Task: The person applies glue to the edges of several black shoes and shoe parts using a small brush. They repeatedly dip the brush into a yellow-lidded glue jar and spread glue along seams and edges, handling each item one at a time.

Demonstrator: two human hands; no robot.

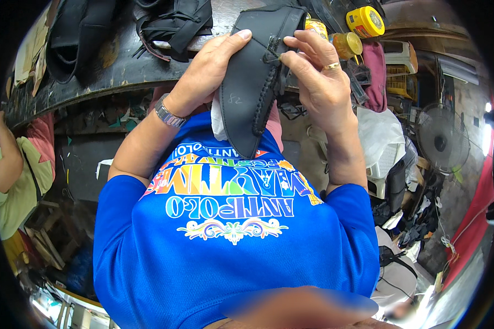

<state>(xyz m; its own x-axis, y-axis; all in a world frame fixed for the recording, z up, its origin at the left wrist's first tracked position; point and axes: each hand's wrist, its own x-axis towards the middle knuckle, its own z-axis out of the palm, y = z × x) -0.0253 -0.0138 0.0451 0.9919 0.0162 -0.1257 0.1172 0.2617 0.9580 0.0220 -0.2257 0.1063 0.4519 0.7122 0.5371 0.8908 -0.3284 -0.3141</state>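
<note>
Nearest, a smooth blue shirt (241, 268) with a multicoloured print filled the lower middle of the frame. Above it, at upper centre, hung the black piece (241, 77), matte and leather-like, broad at the top and narrowing to a point below. A thick, braided row of stitches (263, 96) ridged its right side, and a thin thread (274, 57) crossed its face.

The left hand (214, 57) gripped the left edge, thumb flat on the front and fingers hidden behind; a metal-link watch (170, 112) circled that wrist. The right hand (321, 74), wearing a gold ring (331, 66), was raised with fingers curled, tips by the thread's end; whether they pinched it, I could not tell.

Beyond, the counter (115, 71) showed a dark, scuffed surface, with floppy black material (175, 24) heaped at upper left. A rounded yellow tub (366, 22) and a yellow-lidded jar (346, 45) stood at upper right. Farther right was a round mesh fan (442, 131).
</note>
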